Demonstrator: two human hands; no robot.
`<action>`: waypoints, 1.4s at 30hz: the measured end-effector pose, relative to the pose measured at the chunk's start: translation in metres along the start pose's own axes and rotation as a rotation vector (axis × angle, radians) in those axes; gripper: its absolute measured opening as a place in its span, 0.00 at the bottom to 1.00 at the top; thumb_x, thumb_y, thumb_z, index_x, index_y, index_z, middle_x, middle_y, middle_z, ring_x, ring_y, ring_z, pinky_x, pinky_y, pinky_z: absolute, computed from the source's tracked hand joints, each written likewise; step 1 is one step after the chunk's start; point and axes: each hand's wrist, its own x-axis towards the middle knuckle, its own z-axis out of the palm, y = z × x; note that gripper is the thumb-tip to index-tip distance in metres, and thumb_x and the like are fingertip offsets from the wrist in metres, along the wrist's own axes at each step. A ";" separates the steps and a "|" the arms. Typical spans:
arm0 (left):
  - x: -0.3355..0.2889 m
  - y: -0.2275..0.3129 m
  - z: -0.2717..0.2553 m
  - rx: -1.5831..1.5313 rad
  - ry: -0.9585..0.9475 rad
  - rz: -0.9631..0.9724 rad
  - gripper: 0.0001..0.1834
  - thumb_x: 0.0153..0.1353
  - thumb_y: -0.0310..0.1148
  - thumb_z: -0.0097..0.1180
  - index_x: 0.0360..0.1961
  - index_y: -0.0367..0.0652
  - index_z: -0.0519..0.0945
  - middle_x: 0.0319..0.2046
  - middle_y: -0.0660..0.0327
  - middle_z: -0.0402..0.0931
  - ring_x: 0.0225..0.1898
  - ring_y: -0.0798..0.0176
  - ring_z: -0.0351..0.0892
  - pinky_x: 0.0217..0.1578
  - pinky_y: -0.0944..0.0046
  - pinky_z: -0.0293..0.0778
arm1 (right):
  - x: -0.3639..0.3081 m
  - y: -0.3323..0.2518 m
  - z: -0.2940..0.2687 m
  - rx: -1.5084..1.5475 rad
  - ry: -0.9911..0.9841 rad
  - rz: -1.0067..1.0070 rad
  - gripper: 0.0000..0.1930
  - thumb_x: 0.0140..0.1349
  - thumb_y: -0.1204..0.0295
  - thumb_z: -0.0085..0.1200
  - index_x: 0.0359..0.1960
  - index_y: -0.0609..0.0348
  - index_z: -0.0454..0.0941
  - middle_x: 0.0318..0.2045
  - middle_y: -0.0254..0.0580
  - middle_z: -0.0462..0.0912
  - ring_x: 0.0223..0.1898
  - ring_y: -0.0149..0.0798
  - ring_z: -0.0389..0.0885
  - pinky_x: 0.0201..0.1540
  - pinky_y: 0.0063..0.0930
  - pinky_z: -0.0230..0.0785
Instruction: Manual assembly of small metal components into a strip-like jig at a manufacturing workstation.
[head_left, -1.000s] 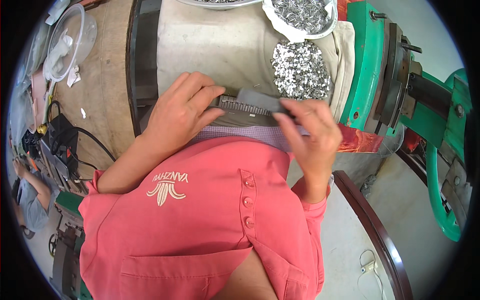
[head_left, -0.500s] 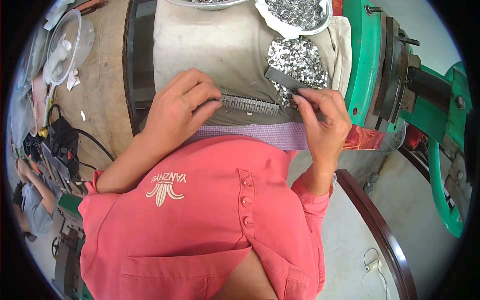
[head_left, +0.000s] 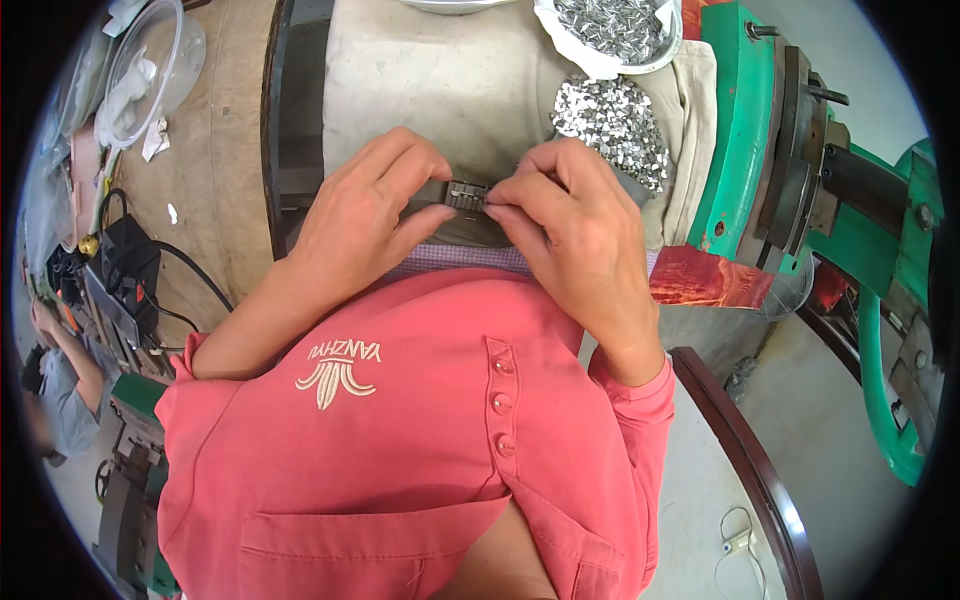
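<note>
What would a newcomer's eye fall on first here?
Probably the bright pink shirt, filling the lower middle. Above it, the left hand and right hand have fingers at a dark metal strip, with shiny metal pieces heaped beyond the right hand. A green machine stands at the right.

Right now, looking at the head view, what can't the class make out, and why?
All in the head view:
- Strip: right part hidden by the right hand.
- Bar: left part also behind that hand.
- Basin: cut off by the top edge.
- Pile: single pieces too small to tell their exact shape.
- Co-worker's hand: too small and blurred.
</note>
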 end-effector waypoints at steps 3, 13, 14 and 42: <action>-0.001 -0.002 -0.001 -0.026 0.000 -0.010 0.18 0.46 0.21 0.70 0.39 0.39 0.77 0.40 0.56 0.75 0.41 0.50 0.78 0.41 0.58 0.75 | 0.005 -0.004 0.007 -0.059 -0.040 -0.026 0.09 0.47 0.78 0.68 0.31 0.59 0.83 0.34 0.38 0.76 0.35 0.43 0.78 0.36 0.35 0.71; 0.000 -0.003 -0.003 -0.093 -0.015 -0.065 0.17 0.47 0.19 0.67 0.38 0.40 0.78 0.40 0.58 0.75 0.41 0.53 0.79 0.40 0.60 0.75 | 0.020 -0.015 0.021 -0.311 -0.091 -0.129 0.03 0.49 0.78 0.54 0.20 0.61 0.76 0.30 0.41 0.72 0.35 0.42 0.73 0.35 0.35 0.67; 0.000 -0.003 -0.002 -0.093 -0.016 -0.068 0.17 0.47 0.19 0.67 0.38 0.40 0.78 0.40 0.58 0.75 0.41 0.53 0.79 0.40 0.60 0.75 | 0.021 -0.015 0.022 -0.325 -0.104 -0.138 0.03 0.50 0.78 0.54 0.20 0.61 0.77 0.30 0.42 0.73 0.35 0.42 0.73 0.35 0.35 0.67; 0.003 0.001 -0.001 -0.021 -0.025 -0.002 0.12 0.51 0.22 0.66 0.36 0.41 0.79 0.39 0.57 0.75 0.41 0.50 0.77 0.40 0.55 0.75 | 0.018 0.005 0.007 0.014 -0.114 -0.011 0.06 0.45 0.79 0.66 0.27 0.62 0.83 0.34 0.41 0.79 0.38 0.47 0.77 0.42 0.36 0.71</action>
